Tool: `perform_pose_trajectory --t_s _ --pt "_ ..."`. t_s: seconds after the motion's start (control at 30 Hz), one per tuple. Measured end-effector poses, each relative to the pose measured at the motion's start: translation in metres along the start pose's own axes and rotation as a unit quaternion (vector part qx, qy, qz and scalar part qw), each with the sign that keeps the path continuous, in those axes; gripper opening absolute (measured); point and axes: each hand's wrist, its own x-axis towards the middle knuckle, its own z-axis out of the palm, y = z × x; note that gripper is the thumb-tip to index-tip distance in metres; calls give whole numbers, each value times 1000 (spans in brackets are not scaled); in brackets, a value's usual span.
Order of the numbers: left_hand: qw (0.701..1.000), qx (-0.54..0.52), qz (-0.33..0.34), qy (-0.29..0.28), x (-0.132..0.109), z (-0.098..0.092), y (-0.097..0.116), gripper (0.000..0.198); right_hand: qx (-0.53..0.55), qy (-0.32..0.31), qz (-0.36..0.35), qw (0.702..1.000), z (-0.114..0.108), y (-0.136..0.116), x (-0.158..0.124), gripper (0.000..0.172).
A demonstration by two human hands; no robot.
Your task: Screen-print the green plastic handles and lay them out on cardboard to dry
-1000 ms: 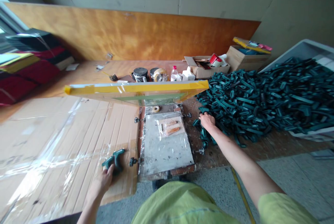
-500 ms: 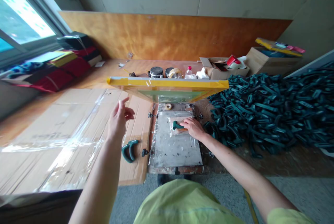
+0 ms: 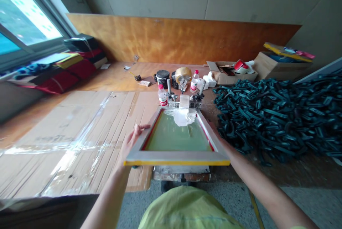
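A screen-printing frame [image 3: 176, 156] with a grey rim, yellow tape along its front edge and a greenish mesh [image 3: 179, 138] lies lowered over the printing board [image 3: 184, 169]. My left hand [image 3: 133, 137] is at the left side of the frame, fingers stretched toward its rim; whether they press on it is unclear. My right hand is mostly covered by the frame's right side, so its fingers do not show. A white blob of ink or paste [image 3: 184, 116] sits at the mesh's far end, by a pale, wide-bladed tool [image 3: 184, 101]. The green handle-shaped part seen before is hidden under the frame.
A big heap of dark green plastic parts [image 3: 256, 118] lies on the right. Flattened cardboard [image 3: 80, 133] covers the left. Behind the frame stand red-capped bottles [image 3: 162, 97], a black tub [image 3: 162, 77], a tape roll [image 3: 183, 74] and an open carton [image 3: 232, 77].
The frame has swung down from its raised position and now covers the board. My left hand has come lower beside it. My right hand, earlier on the green part, has become mostly hidden.
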Motion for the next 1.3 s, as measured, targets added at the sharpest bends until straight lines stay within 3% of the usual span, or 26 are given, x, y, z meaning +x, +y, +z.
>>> perform_pose_trajectory --t_s 0.1,0.2,0.27,0.4,0.5,0.63,0.73,0.8,0.93,1.1,1.2,1.3 --pt "995 30 -95 -28 -15 -6 -45 71 10 52 18 998 -23 -2 25 36" --pt "993 55 -107 -15 -15 -3 -88 87 10 80 -44 996 -30 -30 62 50" --pt "992 72 -99 -9 -11 0 -110 90 -23 49 -73 996 -25 -54 84 50" --pt "992 74 -99 -24 -6 -1 -131 85 -86 -63 -39 993 -6 -82 99 20" --pt "991 75 -111 -20 -6 -2 -134 83 -93 -97 -67 989 2 -81 80 12" --pt "990 72 -117 -13 -6 -3 -136 80 -73 -126 -221 964 -7 -63 40 24" --pt "991 64 -116 -14 -6 -2 -136 80 -34 -157 -287 944 -21 -53 32 28" --pt "991 64 -116 -14 -6 -2 -136 81 -16 -162 -281 946 -25 -51 37 25" --pt "991 62 -116 -20 -7 -3 -132 82 -38 -76 -223 971 -9 -58 36 25" --pt "991 43 -124 -14 -11 -1 -120 82 -6 -67 -265 962 2 -57 9 27" --pt "991 29 -132 -7 -13 1 -104 84 30 -65 -220 973 -10 -58 31 20" --pt "989 11 -145 -8 -15 0 -78 87 43 -48 -129 990 -22 -63 78 46"
